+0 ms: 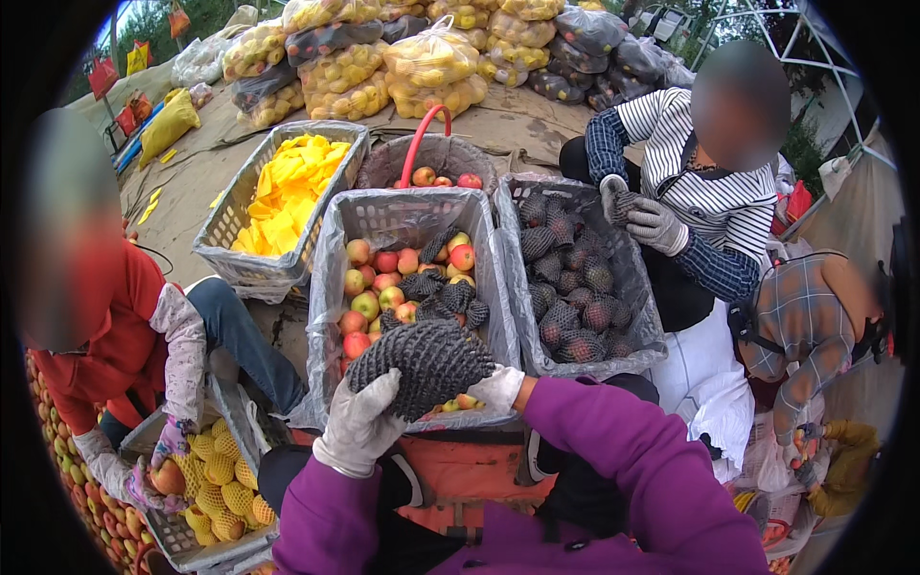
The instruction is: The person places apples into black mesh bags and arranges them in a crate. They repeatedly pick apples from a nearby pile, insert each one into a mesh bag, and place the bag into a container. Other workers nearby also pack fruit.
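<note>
A dark grey foam fruit net is held up over the near end of a lined crate of loose apples. My left hand, in a whitish glove, is closed on the net's left end, its thumb pointing up. At the other end, my right hand, gloved as well, grips the net, its fingertips partly hidden behind it. Whether an apple sits inside the net I cannot tell. Below it, red and yellow-green apples lie in the crate with several dark nets among them.
To the right stands a crate of dark-netted apples; a co-worker's gloved hands hold a dark net above it. At left, another person's hands hold an apple by yellow-netted fruit. Yellow nets fill a farther crate; bagged fruit is piled behind.
</note>
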Action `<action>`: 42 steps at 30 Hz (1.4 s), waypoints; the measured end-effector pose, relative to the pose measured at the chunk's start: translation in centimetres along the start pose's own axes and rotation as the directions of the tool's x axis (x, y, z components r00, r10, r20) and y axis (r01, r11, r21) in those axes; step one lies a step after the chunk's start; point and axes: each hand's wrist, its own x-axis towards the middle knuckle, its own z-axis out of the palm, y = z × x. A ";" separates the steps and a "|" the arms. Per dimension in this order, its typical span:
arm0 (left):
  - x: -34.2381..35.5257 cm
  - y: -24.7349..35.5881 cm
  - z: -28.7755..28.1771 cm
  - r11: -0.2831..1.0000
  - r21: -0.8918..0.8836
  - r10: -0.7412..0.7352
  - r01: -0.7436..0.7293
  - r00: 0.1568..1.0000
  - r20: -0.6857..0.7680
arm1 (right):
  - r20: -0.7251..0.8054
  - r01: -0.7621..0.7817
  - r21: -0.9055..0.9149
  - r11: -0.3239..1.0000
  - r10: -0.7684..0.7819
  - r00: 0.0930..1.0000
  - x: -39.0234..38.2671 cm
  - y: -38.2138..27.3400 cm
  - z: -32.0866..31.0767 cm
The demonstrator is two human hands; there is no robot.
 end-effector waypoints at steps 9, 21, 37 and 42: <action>0.6 1.6 -1.3 0.985 0.174 0.047 -0.016 0.983 -0.175 | 0.534 -0.129 -0.726 0.676 0.671 0.515 -1.3 14.8 5.0; 2.4 0.4 -3.0 0.977 0.173 0.161 -0.122 0.959 -0.232 | 0.333 -0.187 -0.793 0.580 0.669 0.665 -1.9 16.1 8.8; 1.6 0.3 -3.8 0.274 0.893 0.610 -0.358 0.783 0.127 | 0.007 -0.470 0.527 0.708 0.549 0.836 0.2 -1.9 -4.5; 2.1 -0.2 0.1 0.948 -0.318 -0.101 0.035 0.976 -0.194 | -0.110 -0.225 0.607 0.762 0.361 0.926 0.8 -8.5 -5.0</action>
